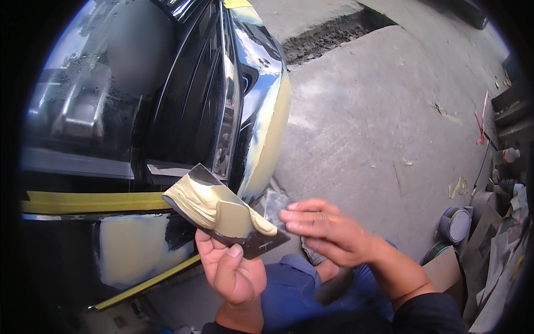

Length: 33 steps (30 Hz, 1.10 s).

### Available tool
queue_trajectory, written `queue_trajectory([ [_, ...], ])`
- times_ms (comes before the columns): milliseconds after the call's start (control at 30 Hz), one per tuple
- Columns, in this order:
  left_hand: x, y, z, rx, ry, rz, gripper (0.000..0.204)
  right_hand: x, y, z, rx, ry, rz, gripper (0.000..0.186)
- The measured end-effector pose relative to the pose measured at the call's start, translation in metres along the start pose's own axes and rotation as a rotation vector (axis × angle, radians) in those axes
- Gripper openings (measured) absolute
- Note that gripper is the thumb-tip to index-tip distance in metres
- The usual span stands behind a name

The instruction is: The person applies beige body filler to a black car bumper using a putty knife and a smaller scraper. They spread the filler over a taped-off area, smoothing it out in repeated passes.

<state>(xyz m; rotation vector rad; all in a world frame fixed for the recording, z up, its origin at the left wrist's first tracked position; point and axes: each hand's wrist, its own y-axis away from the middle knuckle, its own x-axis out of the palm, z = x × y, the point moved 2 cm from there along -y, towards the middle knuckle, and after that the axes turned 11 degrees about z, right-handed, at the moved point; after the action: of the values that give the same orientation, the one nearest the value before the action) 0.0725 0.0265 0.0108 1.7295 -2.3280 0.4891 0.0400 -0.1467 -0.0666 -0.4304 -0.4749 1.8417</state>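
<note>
My left hand (236, 274) grips the near edge of a dark flat mixing board (262, 244), its thumb on top. Thick beige filler (203, 203) is heaped on the board, with a smoother patch in the middle and a ridge toward the right end. Just right of the board, my right hand (342, 236) pinches a thin greyish putty spreader (274, 205), tilted beside the filler ridge. Beyond the hands stands a black car (186, 106). Dried-looking beige patches cover its side panel (132, 247) and its curved corner (270, 131).
Yellow masking tape (94, 201) runs along the car's trim. A broken pit (339, 33) cuts into the concrete floor (361, 117). At the right lie a round tin (456, 224), a capped bottle (506, 156) and cardboard sheets (484, 239). My blue-clad legs (295, 295) are bent below.
</note>
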Motion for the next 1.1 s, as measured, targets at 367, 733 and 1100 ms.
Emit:
queue_trajectory([
  [367, 0.004, 0.004, 0.008, 0.120, -0.307, 0.004, 0.059, 0.002, -0.016, 0.042, 0.095, 0.873, 0.053, 0.038],
  [733, -0.011, 0.011, -0.001, 0.324, -0.666, -0.067, 0.062, -0.049, -0.044, -0.061, 0.157, 1.070, 0.037, 0.037],
  [1100, -0.015, 0.004, 0.001, 0.230, -0.588, -0.133, 0.065, -0.059, -0.068, -0.073, 0.085, 1.059, 0.204, 0.035],
])
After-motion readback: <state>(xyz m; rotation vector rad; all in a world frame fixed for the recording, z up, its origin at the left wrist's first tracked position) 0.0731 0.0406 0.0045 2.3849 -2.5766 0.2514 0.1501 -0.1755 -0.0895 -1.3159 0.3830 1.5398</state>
